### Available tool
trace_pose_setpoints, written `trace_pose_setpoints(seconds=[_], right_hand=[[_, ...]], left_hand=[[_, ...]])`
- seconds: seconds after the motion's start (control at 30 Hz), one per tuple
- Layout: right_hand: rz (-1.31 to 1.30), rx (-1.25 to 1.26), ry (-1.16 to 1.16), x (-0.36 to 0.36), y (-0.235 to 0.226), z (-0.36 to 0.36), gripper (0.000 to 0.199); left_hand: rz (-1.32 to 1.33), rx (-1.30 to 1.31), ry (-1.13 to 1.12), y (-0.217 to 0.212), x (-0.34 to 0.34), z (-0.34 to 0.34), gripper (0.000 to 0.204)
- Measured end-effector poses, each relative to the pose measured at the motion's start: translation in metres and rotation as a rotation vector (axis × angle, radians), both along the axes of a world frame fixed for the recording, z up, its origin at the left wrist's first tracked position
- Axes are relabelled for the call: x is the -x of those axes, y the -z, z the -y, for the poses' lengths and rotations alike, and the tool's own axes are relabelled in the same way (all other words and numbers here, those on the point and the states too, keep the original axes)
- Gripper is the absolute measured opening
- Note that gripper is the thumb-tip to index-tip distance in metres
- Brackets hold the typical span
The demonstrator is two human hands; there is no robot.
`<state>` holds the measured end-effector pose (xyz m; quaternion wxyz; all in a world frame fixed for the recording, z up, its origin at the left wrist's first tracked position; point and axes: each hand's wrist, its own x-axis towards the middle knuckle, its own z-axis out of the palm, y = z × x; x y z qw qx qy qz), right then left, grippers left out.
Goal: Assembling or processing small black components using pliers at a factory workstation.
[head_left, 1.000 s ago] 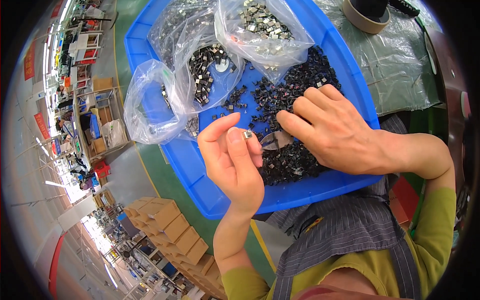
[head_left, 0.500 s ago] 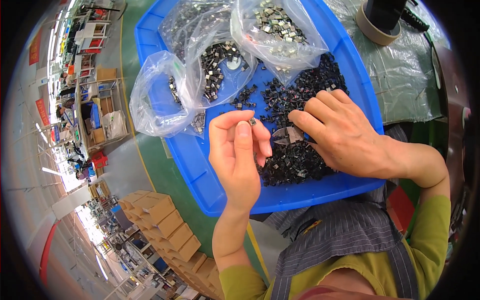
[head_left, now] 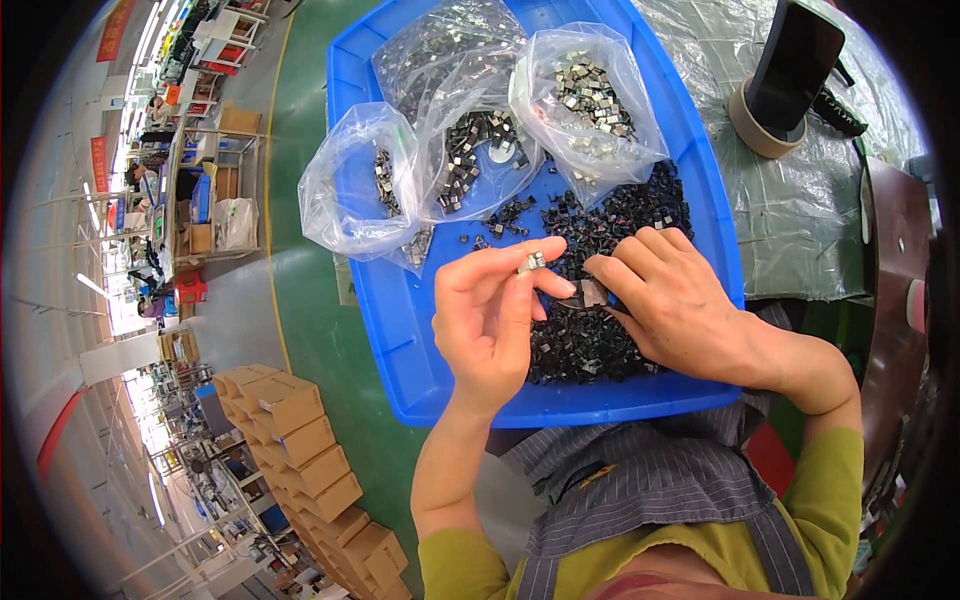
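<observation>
My left hand [head_left: 483,325] pinches a small silver connector [head_left: 532,262] between thumb and index finger, above the blue tray [head_left: 420,385]. Close to its right, my right hand [head_left: 685,305] is closed, palm down, over the parts. At its fingertips is a flat, shiny piece with a brownish patch [head_left: 593,293]; its kind is unclear, and the fingers partly hide it. Beneath both hands spreads a heap of small black parts [head_left: 590,350] with silvery bits. Beyond my left hand, clear plastic bags with silver and black connectors [head_left: 462,160] lie open in the tray.
Another clear bag of silver connectors [head_left: 595,95] lies at the tray's far side. To the right, a dark phone-like device [head_left: 795,65] stands in a tape roll [head_left: 765,130] on a plastic-covered surface [head_left: 700,60]. Cardboard boxes [head_left: 300,440] are stacked lower left; shelving stands farther off.
The view has shifted. My left thumb and index finger have opened slightly around the connector, whose silver face now shows more. My right hand keeps its closed pose over the heap.
</observation>
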<state>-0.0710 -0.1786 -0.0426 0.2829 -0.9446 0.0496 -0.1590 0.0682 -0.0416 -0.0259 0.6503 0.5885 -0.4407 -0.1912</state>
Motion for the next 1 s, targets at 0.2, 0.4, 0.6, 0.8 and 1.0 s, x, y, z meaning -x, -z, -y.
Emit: trace_pose_setpoints(seconds=[0.2, 0.4, 0.6, 0.8, 1.0], right_hand=[[-0.109, -0.038, -0.106, -0.003, -0.008, 0.0, 0.028], [-0.027, -0.033, -0.095, 0.0, -0.007, -0.005, 0.028], [-0.004, -0.023, -0.102, 0.0, -0.007, -0.006, 0.028], [-0.009, -0.014, -0.115, -0.002, -0.01, 0.001, 0.027], [-0.015, 0.076, -0.071, 0.0, -0.015, -0.001, 0.045]], left_hand=[[0.111, -0.241, -0.162, -0.009, -0.005, -0.003, 0.012], [0.401, -0.326, -0.488, -0.032, -0.043, -0.008, 0.006], [0.778, -0.33, -0.728, -0.071, -0.101, -0.014, 0.005], [1.239, -0.372, -0.821, -0.043, -0.114, -0.02, 0.01], [0.61, -0.354, -0.351, -0.033, -0.016, -0.023, 0.022]])
